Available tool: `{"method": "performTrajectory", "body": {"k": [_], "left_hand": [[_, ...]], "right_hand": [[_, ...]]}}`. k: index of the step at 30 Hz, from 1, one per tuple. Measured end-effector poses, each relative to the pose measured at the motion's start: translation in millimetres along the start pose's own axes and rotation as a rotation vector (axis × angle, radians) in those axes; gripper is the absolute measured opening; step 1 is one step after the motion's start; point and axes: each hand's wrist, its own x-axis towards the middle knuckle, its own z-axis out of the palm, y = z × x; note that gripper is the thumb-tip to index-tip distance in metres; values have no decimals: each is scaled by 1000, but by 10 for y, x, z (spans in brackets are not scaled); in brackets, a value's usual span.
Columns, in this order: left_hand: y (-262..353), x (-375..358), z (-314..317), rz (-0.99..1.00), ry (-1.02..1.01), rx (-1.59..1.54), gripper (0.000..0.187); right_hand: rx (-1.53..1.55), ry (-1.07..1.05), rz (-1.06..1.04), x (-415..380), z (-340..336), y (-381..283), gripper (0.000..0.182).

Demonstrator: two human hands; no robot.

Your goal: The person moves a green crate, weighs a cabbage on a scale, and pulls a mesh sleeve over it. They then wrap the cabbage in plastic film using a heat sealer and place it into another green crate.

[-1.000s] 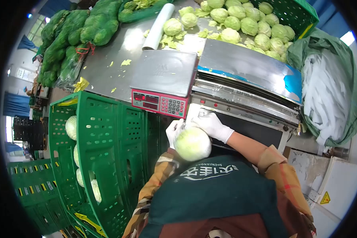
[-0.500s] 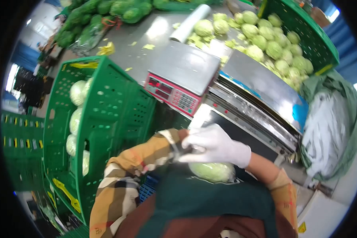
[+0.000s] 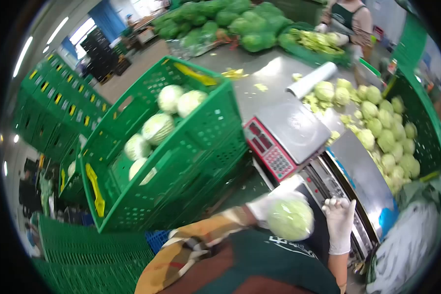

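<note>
A pale green cabbage (image 3: 291,219) in clear plastic film is held in front of my apron. Around its left side is my white-gloved left hand (image 3: 268,205), partly hidden behind the cabbage. My right hand (image 3: 339,220), also gloved in white, is raised to the right, apart from the cabbage. Its thumb stands away from the bent fingers and nothing is in it. Just beyond the hands lies the wrapping machine (image 3: 323,180) with a metal cover.
A red-fronted scale (image 3: 299,125) stands ahead. To the left, a green crate (image 3: 191,142) holds several cabbages. Many bare cabbages (image 3: 387,132) lie by another crate at the right. A film roll (image 3: 312,80) lies on the steel table. A co-worker (image 3: 345,22) stands at the back.
My view has swung left. The wrapped cabbage, low by my apron before, is now lifted in my left hand. My right hand has moved away from the left, to the right.
</note>
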Motion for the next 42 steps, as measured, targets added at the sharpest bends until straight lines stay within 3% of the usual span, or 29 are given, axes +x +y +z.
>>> {"method": "performTrajectory", "body": {"k": [2,4,5,6,8,11,13,15,16,18,19,20,22,23,24,25,28,29,32,35,36,37,39,40,42], "left_hand": [[998,49,333,487,69,-102,46],[1561,-382,342,752,410,56,43],[1777,-651,267,840,666,280,42],[1996,-903,129,848,971,588,41],[2407,-1329,-136,733,1395,1043,38],[2779,-1774,-374,558,1642,1367,35],[2835,-1764,-400,515,1683,1466,33],[2847,-1585,-410,504,1642,1475,32],[2824,-1445,-421,511,1589,1443,32],[2700,-1067,-430,511,1395,1296,31],[2611,-863,-375,506,1305,1236,31],[2510,-532,-207,460,1242,1320,30],[2302,152,87,481,1034,1430,27],[2181,454,123,462,917,1285,23],[2077,772,193,415,832,1215,21],[1979,1108,247,364,734,1118,22],[1503,2109,60,210,378,863,31],[1357,2461,44,166,319,896,34],[662,3631,-172,16,126,715,54],[295,4642,227,-68,78,958,83],[-46,5048,250,-64,62,874,88],[-367,5434,264,105,12,1064,98],[-382,5776,733,99,-95,1510,104],[-493,5984,824,114,-95,1498,104],[-752,6399,971,457,-272,1884,107]], "right_hand": [[-16,189,-51,-61,-254,-112,43],[-183,314,-108,-92,-342,-253,40],[-238,373,-147,-121,-375,-342,39],[-347,431,-207,-176,-487,-408,36],[-591,540,-350,-342,-740,-581,33],[-996,857,-594,-668,-1022,-953,19],[-1013,1061,-832,-904,-1291,-1192,16],[-1104,1399,-829,-1191,-1785,-1363,18],[-1287,1474,-949,-1288,-1941,-1445,31],[-1689,1760,-703,-1568,-2584,-1431,47],[-1578,1724,-418,-1694,-2783,-1420,54],[-1588,1763,-82,-1733,-2860,-1389,49],[-1491,1621,-129,-1881,-3150,-1338,35],[-1474,1631,-199,-1854,-2992,-1377,28],[-1472,1554,-454,-1907,-3090,-1390,23],[-1340,1585,-513,-1884,-2967,-1455,20],[-1220,1638,-549,-1952,-2733,-1694,31],[-1357,1733,-716,-1920,-2672,-1709,37],[-1171,1856,-905,-1748,-2114,-1850,37],[-1208,1808,-917,-1599,-1821,-1825,34],[-1206,1821,-866,-1522,-1698,-1780,33],[-1205,1832,-813,-1468,-1660,-1723,31],[-1310,1919,-791,-1544,-1949,-1498,27],[-1258,1902,-794,-1546,-1964,-1428,29],[-1217,1895,-815,-1505,-1846,-1376,32]]}}
